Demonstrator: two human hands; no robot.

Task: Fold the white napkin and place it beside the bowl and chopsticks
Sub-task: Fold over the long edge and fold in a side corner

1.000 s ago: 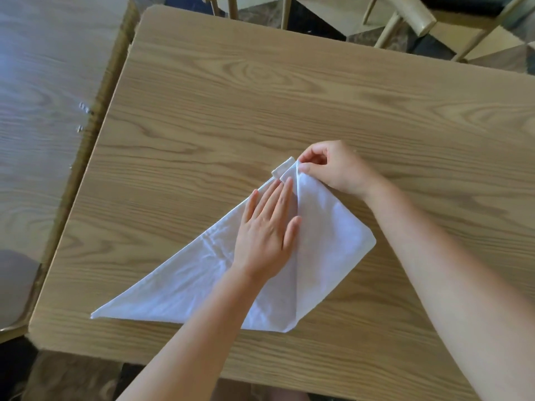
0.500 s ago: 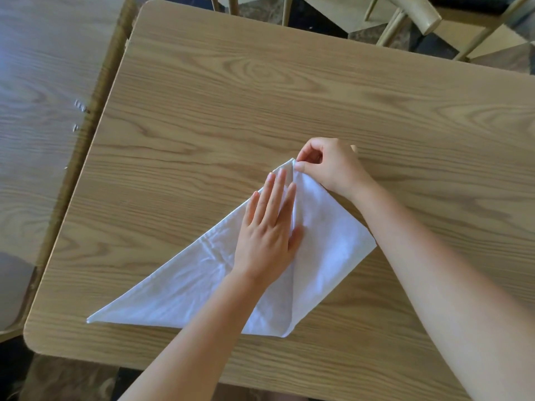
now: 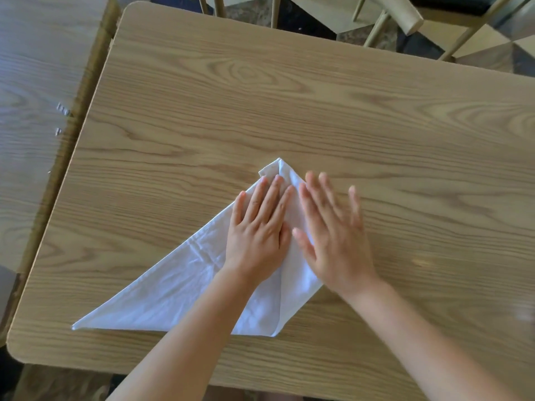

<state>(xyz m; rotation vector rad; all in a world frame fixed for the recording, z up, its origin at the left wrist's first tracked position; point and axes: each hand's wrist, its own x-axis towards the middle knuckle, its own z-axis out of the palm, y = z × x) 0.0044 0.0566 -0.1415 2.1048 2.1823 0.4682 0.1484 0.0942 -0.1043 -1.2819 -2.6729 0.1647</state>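
The white napkin [image 3: 179,296] lies on the wooden table [image 3: 318,117] as a triangle. Its right corner is folded up to the top point, leaving a vertical fold line down the middle. My left hand [image 3: 260,227] rests flat, fingers together, on the napkin just left of that line. My right hand [image 3: 333,233] lies flat with fingers spread over the folded right flap, partly on the table, and looks blurred by motion. Neither hand grips anything. No bowl or chopsticks are in view.
A second wooden table [image 3: 34,111] stands close on the left across a narrow gap. Wooden chair legs and rails [image 3: 405,18] show beyond the far edge. The table's near edge runs just below the napkin.
My right hand has let go of the napkin's top corner, opened flat and slid down onto the right flap. My left hand stays pressed flat.
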